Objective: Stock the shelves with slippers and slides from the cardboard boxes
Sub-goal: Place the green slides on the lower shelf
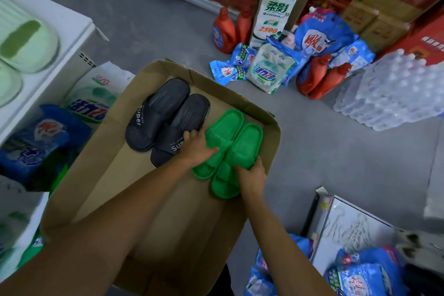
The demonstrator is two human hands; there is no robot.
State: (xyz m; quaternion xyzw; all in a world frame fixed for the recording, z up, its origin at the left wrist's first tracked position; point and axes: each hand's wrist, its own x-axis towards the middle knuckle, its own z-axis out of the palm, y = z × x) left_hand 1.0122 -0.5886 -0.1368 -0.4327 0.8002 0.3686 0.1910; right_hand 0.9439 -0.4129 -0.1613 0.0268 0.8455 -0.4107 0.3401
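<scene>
Both my hands are down in the open brown cardboard box, on the pair of bright green moulded foam slides lying side by side. My left hand curls its fingers over the strap of the nearer-left slide; my right hand grips the toe end of the other, thumb on top. They look light, springy and a little slick, so I judge the strap the surest place to hold, pressing the two together as one. Just beyond my left fingers lies a pair of black ribbed rubber slides whose straps read "Super". Far past my fingertips stands a tall white tissue pack marked "2500".
</scene>
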